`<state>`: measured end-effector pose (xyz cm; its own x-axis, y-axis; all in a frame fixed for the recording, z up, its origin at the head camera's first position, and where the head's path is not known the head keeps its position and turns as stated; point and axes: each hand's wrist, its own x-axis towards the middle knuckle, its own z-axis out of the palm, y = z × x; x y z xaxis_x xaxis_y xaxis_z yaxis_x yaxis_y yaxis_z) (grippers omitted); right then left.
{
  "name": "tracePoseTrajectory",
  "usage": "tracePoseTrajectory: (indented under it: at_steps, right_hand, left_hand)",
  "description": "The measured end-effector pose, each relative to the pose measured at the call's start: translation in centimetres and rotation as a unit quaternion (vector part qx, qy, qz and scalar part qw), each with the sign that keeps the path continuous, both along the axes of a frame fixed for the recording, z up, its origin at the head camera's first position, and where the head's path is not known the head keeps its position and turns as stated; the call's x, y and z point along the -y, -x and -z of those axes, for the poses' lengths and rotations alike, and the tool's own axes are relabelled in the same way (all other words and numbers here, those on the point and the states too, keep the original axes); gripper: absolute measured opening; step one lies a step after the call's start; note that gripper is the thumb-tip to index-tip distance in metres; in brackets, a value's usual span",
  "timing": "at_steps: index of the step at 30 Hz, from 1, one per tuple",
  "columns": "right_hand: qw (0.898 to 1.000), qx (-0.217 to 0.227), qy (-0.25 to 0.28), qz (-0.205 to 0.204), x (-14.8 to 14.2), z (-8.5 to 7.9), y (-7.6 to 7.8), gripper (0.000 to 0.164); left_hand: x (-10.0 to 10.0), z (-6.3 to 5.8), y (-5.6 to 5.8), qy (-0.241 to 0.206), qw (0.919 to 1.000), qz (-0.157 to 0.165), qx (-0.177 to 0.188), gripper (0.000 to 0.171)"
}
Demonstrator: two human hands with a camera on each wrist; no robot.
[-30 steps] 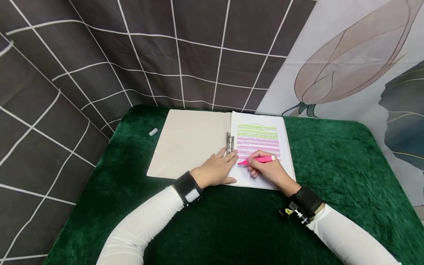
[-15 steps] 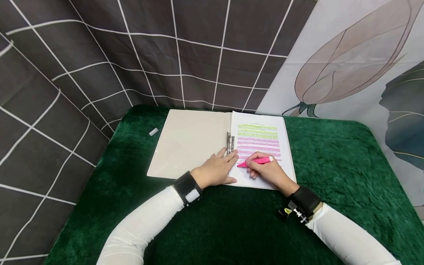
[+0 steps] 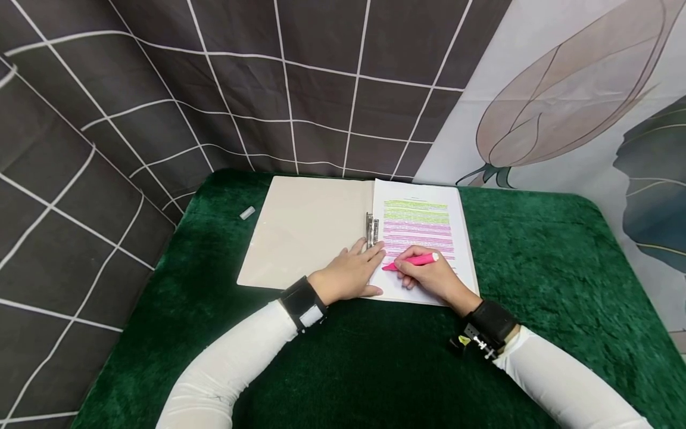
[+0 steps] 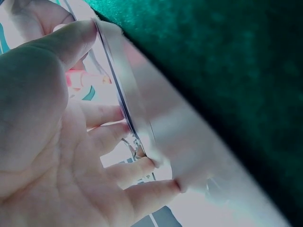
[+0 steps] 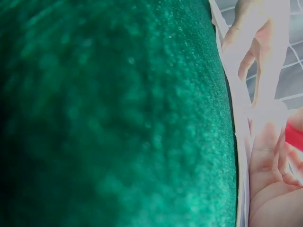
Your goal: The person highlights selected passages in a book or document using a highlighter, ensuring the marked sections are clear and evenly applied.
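Note:
My right hand (image 3: 426, 275) pinches a pink highlighter (image 3: 422, 260) between thumb and fingers, its tip pointing left at the lower part of a printed sheet (image 3: 395, 291). Green-yellow highlighting covers the top lines of print, and pink covers those below. The sheet lies on the right side of an opened pale clip folder (image 3: 311, 229). My left hand (image 3: 348, 275) rests across the fold with fingers spread, touching the folder and the sheet's left edge. Beyond its fingertips is the metal clip (image 3: 370, 227). The right wrist view shows only part of the highlighter (image 5: 294, 137) beside my palm.
A small whitish piece (image 3: 248, 213), too small to identify, lies left of the folder. Green plush cloth (image 3: 536, 256) covers the table. Dark gridded fabric (image 3: 321, 89) hangs behind and on the left, with a flower-printed sheet (image 3: 557, 119) at the back right.
My right hand has shifted slightly left, and the highlighter tip has moved a little left and down the page. My left hand has stayed in place.

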<state>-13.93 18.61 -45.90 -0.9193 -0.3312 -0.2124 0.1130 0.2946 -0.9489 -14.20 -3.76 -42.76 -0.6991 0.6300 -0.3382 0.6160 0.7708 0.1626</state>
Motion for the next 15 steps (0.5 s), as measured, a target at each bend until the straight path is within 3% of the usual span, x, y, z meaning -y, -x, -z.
tracePoseTrajectory:
  at_steps: [15]
  right_hand:
    - [1.000, 0.016, -0.002, 0.010, 0.22, -0.24, 0.04, 0.026]
  left_hand:
    - [0.06, 0.13, 0.05, 0.001, 1.0000, -0.003, 0.003, 0.088]
